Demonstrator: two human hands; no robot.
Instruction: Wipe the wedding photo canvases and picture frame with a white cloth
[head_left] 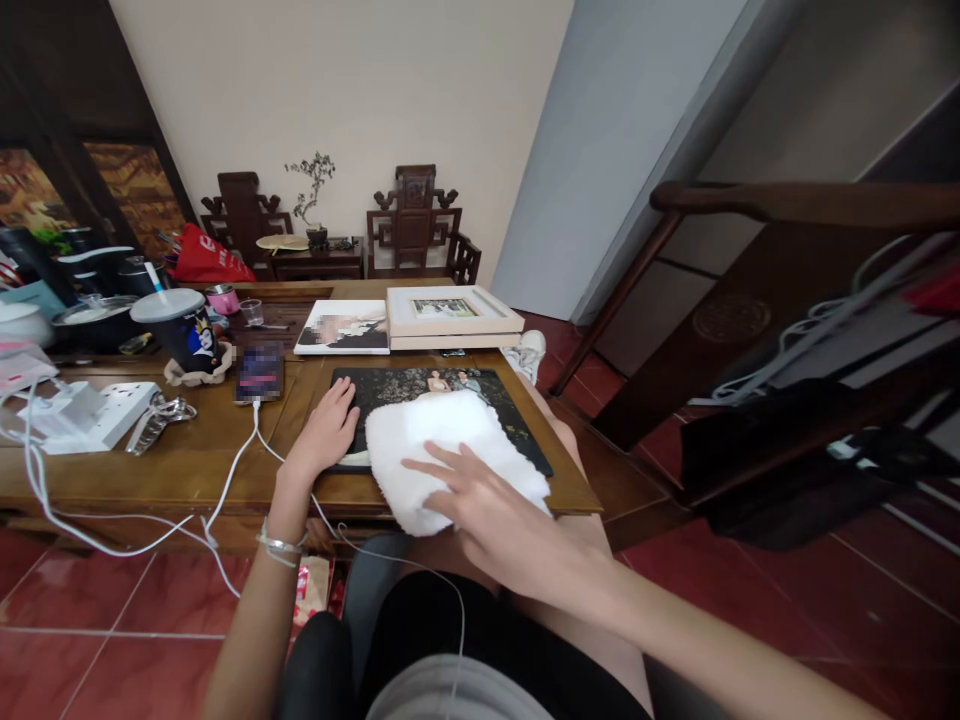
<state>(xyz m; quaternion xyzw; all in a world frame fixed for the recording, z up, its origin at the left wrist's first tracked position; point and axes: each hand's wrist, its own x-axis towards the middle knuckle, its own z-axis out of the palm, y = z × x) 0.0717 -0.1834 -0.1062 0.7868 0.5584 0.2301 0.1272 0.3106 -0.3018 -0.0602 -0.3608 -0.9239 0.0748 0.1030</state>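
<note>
A dark wedding photo panel [517, 425] lies flat near the front right of the wooden table. Spread over its middle is a fluffy white cloth [405, 430], which hangs a little past the table's front edge. My right hand [469, 490] rests on top of this cloth with its fingers stretched apart. My left hand [328, 425], wearing a bracelet at the wrist, lies flat on the panel's left edge, holding nothing. Part of the picture is hidden under the cloth.
Behind the panel sit a photo album [343, 328] and pale framed pictures [454, 318]. To the left are a charging phone [259, 373], a lidded cup [187, 335] and a white power strip [124, 415]. White cables [232, 480] trail over the front edge. A wooden chair [630, 320] stands right.
</note>
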